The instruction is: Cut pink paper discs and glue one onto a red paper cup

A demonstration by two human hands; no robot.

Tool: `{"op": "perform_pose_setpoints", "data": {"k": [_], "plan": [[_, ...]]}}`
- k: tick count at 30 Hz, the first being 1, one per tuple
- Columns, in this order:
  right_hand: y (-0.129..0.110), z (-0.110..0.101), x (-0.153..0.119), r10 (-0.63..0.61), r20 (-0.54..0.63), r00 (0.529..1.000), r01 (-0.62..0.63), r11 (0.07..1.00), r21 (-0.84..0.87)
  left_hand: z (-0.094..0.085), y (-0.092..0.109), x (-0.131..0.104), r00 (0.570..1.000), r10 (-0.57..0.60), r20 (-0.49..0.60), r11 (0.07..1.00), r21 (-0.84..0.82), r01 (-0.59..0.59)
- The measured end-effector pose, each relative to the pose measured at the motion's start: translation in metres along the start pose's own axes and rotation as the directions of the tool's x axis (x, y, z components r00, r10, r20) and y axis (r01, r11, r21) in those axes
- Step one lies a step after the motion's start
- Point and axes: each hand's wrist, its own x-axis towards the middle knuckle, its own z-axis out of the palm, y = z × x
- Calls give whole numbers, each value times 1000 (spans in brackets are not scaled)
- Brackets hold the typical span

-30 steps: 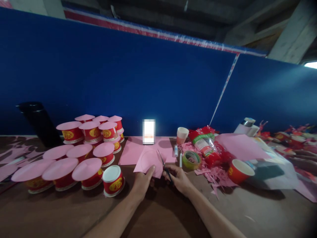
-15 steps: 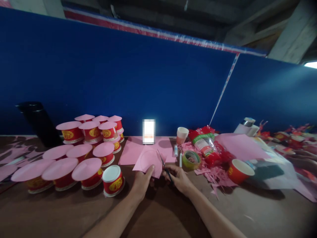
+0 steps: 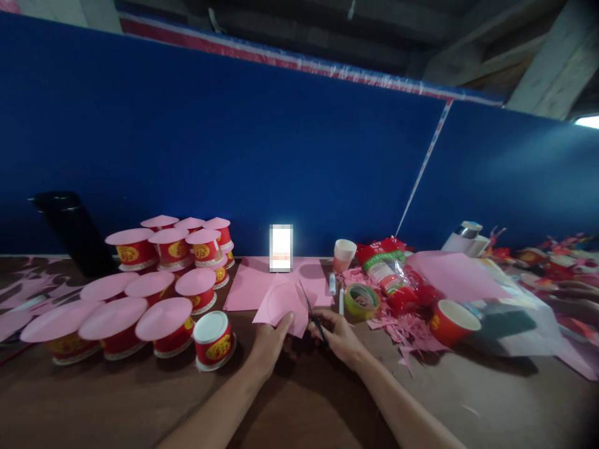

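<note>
In the head view, the left hand (image 3: 272, 342) pinches a pink sheet (image 3: 283, 304), thumb on top, nearer than the pink paper (image 3: 246, 290) at the surface's (image 3: 116, 399) far edge. The right hand (image 3: 337, 337) curls around dark scissors (image 3: 311, 311), blades pointing toward that edge, beside the sheet's right side.

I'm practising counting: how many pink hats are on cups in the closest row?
3: the left hat, the middle hat, and the right hat, next to the hatless cup. None look hidden there.
</note>
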Motion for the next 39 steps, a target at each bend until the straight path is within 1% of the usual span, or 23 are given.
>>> {"op": "perform_pose_setpoints", "data": {"k": [4, 9, 18, 23, 26, 28, 30, 39], "plan": [[-2, 1, 0, -3, -5, 1000, 3, 1000, 7, -1, -3, 1, 999, 31, 41, 999, 20, -32], [-3, 1, 0, -10, 4, 1000, 10, 1000, -5, -1, -7, 3, 998, 60, 25, 998, 19, -61], [-5, 0, -1, -27, 9, 1000, 27, 1000, -4, 1, -1, 0, 999, 27, 33, 999, 25, -28], [-4, 1, -1, -16, 8, 1000, 16, 1000, -1, 1, -3, 1, 999, 25, 25, 1000, -1, -25], [-4, 1, -1, -10, 1, 1000, 10, 1000, -2, 0, -4, 1, 999, 5, 33, 999, 35, -6], [-4, 1, -1, -8, 3, 1000, 8, 1000, -6, 0, -4, 1, 1000, 13, 28, 999, 48, -15], [-4, 1, -1, -10, 3, 1000, 10, 1000, -13, 0, -4, 0, 999, 29, 29, 999, 33, -30], [-7, 1, -1, -2, -12, 1000, 2, 999, -44, 0, -4, 0, 999, 0, 44, 1000, 3, 0]]}}
